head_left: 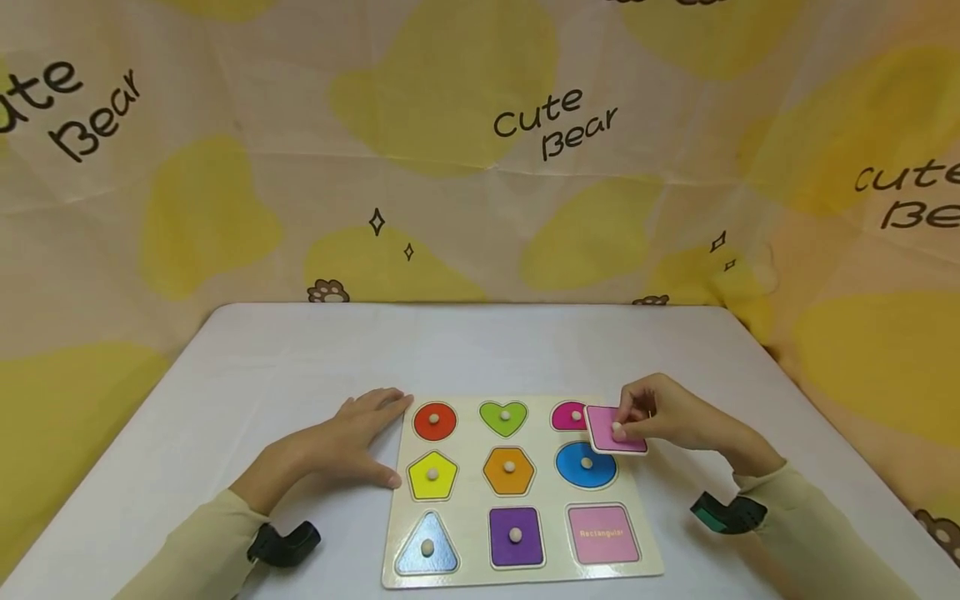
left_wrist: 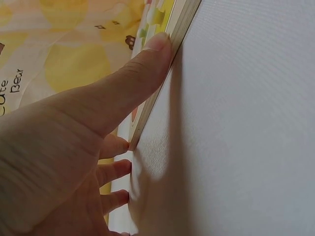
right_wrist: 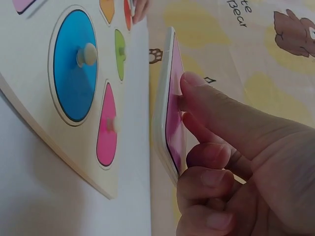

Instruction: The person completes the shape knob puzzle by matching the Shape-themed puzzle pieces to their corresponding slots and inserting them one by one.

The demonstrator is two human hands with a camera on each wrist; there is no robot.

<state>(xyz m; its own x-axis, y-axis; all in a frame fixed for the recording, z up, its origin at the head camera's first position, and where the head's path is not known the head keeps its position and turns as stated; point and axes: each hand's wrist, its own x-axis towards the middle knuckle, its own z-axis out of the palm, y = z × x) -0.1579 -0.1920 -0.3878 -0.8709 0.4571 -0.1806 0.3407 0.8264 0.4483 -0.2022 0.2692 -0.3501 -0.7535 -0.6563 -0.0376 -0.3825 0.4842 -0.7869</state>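
A pink rectangular puzzle piece (head_left: pixel 600 422) is pinched by its small knob between thumb and fingers of my right hand (head_left: pixel 678 417). It is held tilted above the top right corner of the wooden shape board (head_left: pixel 467 450), overlapping the magenta piece (head_left: pixel 564 416) in the head view. In the right wrist view, the piece (right_wrist: pixel 173 110) is well apart from the board. My left hand (head_left: pixel 337 446) lies spread at the board's left side, its thumb (left_wrist: pixel 147 61) touching the edge. A pink recess (head_left: pixel 603 550) printed "Rectangular" shows at the board's bottom right.
Other knobbed pieces sit in the board, among them a blue oval (head_left: pixel 573 475), a purple square (head_left: pixel 498 550) and a light blue triangle (head_left: pixel 428 525). The board lies on a white table (head_left: pixel 465 350). Behind hangs a yellow-patterned cloth (head_left: pixel 450 192). Each wrist wears a black device.
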